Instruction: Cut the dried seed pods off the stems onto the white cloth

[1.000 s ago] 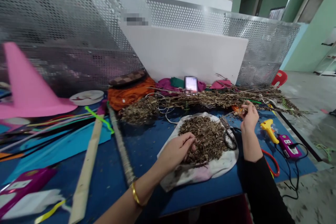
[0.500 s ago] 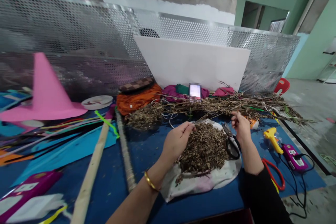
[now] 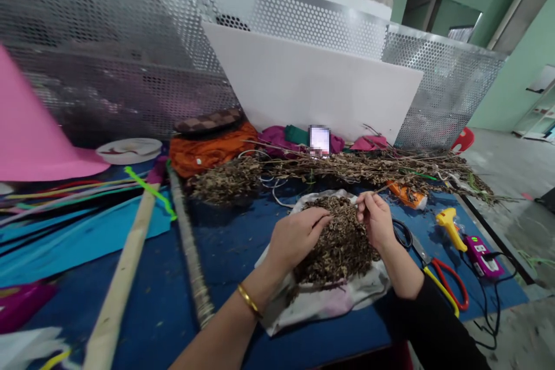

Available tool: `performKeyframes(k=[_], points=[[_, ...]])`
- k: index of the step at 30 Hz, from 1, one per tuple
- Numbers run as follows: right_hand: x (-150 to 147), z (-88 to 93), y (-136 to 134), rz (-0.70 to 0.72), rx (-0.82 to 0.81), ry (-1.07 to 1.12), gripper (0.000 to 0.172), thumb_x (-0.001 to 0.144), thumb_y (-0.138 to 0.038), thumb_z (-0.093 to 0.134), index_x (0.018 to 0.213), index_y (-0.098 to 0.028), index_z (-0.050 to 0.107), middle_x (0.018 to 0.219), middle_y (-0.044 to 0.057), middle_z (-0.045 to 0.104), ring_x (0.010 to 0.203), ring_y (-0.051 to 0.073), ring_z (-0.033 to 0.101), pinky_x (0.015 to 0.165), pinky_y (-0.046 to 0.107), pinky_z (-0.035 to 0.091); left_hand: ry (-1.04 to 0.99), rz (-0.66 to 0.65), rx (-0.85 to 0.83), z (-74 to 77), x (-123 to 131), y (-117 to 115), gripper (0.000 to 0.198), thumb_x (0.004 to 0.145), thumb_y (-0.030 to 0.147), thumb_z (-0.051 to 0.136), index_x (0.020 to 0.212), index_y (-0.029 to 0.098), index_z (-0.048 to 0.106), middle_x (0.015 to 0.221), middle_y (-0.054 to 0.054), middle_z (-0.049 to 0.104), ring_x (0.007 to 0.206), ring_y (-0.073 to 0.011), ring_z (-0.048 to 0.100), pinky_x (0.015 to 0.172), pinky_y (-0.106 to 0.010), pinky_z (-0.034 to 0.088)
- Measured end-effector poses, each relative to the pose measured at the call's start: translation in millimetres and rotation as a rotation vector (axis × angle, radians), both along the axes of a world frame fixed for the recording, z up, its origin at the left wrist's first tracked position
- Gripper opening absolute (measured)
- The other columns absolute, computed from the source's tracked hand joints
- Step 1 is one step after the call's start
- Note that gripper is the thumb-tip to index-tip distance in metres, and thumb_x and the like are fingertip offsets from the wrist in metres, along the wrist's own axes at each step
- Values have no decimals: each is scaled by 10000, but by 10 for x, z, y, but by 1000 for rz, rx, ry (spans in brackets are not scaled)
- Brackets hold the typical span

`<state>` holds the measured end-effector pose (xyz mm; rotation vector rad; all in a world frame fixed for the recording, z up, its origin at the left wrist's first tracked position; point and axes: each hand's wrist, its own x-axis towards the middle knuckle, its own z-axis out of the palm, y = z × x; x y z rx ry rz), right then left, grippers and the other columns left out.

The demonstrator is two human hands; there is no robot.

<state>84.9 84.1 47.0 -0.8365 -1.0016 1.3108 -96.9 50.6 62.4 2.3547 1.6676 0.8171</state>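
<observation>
A heap of brown dried plant bits [image 3: 336, 243] lies on a white cloth [image 3: 303, 315] in front of me. Over the heap's left side, my left hand [image 3: 299, 234] is closed, thumb and fingers pressed together; what they pinch, if anything, does not show. My right hand [image 3: 375, 217] is at the heap's right edge, pinching a thin dry stem [image 3: 383, 187] whose end sticks out up and to the right. Beside that hand, the black handle of the scissors [image 3: 404, 233] shows; the rest is hidden behind it.
Dry branches [image 3: 347, 166] stretch along the back before a white board [image 3: 321, 81]. At right lie a yellow glue gun [image 3: 451, 226], red-and-yellow-handled cutters [image 3: 453, 286], a purple power strip [image 3: 483, 257] and an orange packet [image 3: 405, 193]. Wooden sticks [image 3: 124, 277] and a pink hat [image 3: 39, 127] are left.
My right hand has come left and down toward the heap with the stem. My left hand has dropped slightly over the heap. The view has shifted, and the scissors are now mostly hidden.
</observation>
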Motion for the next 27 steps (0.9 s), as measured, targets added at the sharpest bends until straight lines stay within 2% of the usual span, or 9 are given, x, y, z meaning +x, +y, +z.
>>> performKeyframes(k=[6, 12, 15, 18, 20, 22, 24, 25, 27], points=[[108, 15, 29, -1, 38, -291, 380, 753, -549, 571, 639, -187, 554, 483, -73, 403, 383, 52, 346, 391, 189, 259, 101, -81, 29, 3, -13, 7, 323, 914, 371, 378, 877, 246, 673, 845, -16, 703, 773, -150, 617, 623, -230, 381], [148, -112, 76, 38, 59, -620, 378, 794, -514, 522, 603, -192, 570, 456, -64, 392, 413, 80, 360, 428, 204, 268, 257, -47, 69, 65, -46, 0, 292, 907, 349, 414, 802, 223, 657, 746, -26, 662, 693, -157, 583, 555, -251, 321], [131, -123, 71, -67, 209, -791, 322, 841, -453, 484, 710, -208, 646, 584, -20, 505, 567, 122, 474, 565, 225, 368, 308, -56, 80, 81, -71, 2, 279, 901, 342, 431, 778, 214, 646, 710, -32, 636, 663, -165, 569, 540, -261, 307], [111, -85, 33, -129, 338, -900, 272, 854, -411, 483, 775, -238, 678, 794, 24, 601, 734, 155, 532, 708, 253, 398, 305, -71, 100, 64, -71, 11, 260, 899, 318, 436, 774, 206, 635, 714, -39, 625, 668, -167, 566, 557, -266, 328], [97, -75, -2, -25, 358, -940, 247, 858, -385, 483, 803, -257, 687, 811, 22, 631, 732, 160, 548, 717, 259, 399, 311, -68, 116, 42, -65, 24, 253, 895, 304, 445, 751, 201, 625, 714, -41, 619, 675, -165, 569, 584, -268, 351], [83, -96, -31, 151, 332, -954, 222, 856, -358, 488, 859, -271, 692, 714, -1, 636, 644, 150, 546, 662, 251, 394, 318, -67, 126, 27, -63, 34, 237, 893, 281, 451, 754, 198, 624, 704, -40, 619, 685, -165, 576, 629, -272, 378], [74, -138, -39, 302, 276, -949, 216, 845, -354, 501, 829, -260, 695, 585, -28, 592, 532, 130, 499, 573, 234, 364, 328, -56, 161, 27, -66, 34, 219, 893, 273, 450, 800, 195, 633, 706, -48, 631, 719, -184, 589, 700, -300, 405], [73, -162, -32, 339, 245, -935, 230, 842, -363, 504, 782, -246, 693, 539, -37, 561, 496, 121, 469, 536, 226, 340, 328, -55, 192, 34, -70, 29, 215, 895, 279, 449, 837, 190, 636, 720, -57, 640, 742, -198, 595, 737, -323, 414], [81, -200, 0, 311, 185, -878, 292, 842, -392, 493, 698, -221, 682, 480, -47, 502, 466, 111, 419, 500, 219, 301, 304, -57, 279, 59, -75, 12, 222, 898, 291, 443, 915, 177, 633, 794, -77, 663, 806, -217, 602, 830, -373, 417]])
